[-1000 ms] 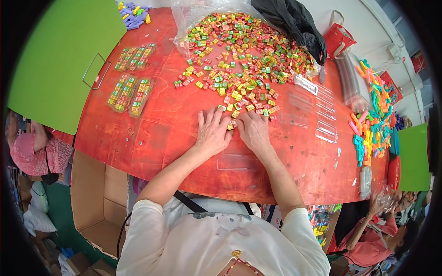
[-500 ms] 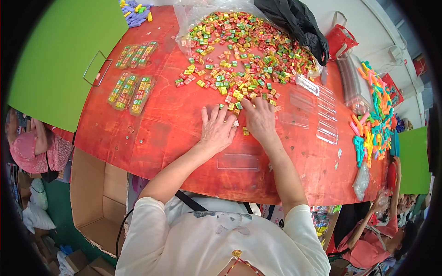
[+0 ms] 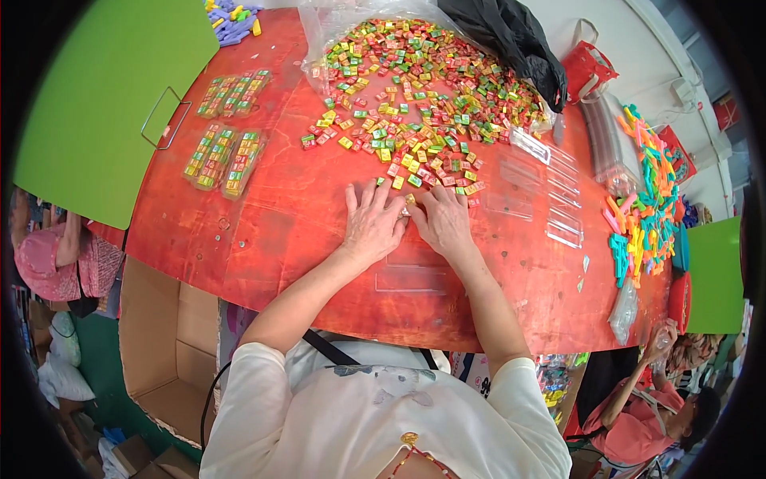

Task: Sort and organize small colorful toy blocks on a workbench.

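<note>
Small wrapped candies in red, yellow and green are spread over the red table in front of my hands. My left hand rests on the table with its fingers stretched and apart. Beside it, my right hand has its fingers spread and a little bent, at the near edge of the candies. A few candies lie between the two hands, close to the thumbs and partly hidden by the fingers. Nearer to me lies a clear plastic tray, flat on the table.
Filled candy packs lie at the left, beside a green board. Clear trays and a heap of colourful plastic pieces are at the right. A cardboard box stands below. Other people are at both sides.
My right hand has drawn back slightly toward me and to the left, closer to my left hand. The yellow candy between my wrists no longer shows there.
</note>
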Demonstrator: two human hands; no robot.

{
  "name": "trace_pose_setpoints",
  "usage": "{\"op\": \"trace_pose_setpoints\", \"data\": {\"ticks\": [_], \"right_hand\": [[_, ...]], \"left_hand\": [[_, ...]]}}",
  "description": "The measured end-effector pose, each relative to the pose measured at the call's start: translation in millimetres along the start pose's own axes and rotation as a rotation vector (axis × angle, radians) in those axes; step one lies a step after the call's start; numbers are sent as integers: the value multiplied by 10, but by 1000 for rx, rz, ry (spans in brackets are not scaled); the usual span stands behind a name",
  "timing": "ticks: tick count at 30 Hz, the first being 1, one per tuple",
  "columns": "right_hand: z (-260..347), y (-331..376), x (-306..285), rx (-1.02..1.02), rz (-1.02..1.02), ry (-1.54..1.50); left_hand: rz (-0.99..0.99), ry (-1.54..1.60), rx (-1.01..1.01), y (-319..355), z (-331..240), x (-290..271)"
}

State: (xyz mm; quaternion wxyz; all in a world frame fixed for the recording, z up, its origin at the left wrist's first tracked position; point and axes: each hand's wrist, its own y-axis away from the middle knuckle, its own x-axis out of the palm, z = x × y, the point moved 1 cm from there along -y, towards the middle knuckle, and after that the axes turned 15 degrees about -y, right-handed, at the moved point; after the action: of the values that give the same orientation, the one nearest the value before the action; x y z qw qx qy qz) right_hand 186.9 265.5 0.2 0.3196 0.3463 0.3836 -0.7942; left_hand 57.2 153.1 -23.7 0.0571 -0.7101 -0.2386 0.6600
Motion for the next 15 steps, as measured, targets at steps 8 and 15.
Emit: {"op": "trace_pose_setpoints", "data": {"ticks": [8, 15], "right_hand": [[-159, 59, -201, 34, 30, -130], [-79, -93, -266, 51, 297, -270]], "left_hand": [[75, 30, -46, 83, 154, -228], [336, 59, -114, 285, 348, -639]]}}
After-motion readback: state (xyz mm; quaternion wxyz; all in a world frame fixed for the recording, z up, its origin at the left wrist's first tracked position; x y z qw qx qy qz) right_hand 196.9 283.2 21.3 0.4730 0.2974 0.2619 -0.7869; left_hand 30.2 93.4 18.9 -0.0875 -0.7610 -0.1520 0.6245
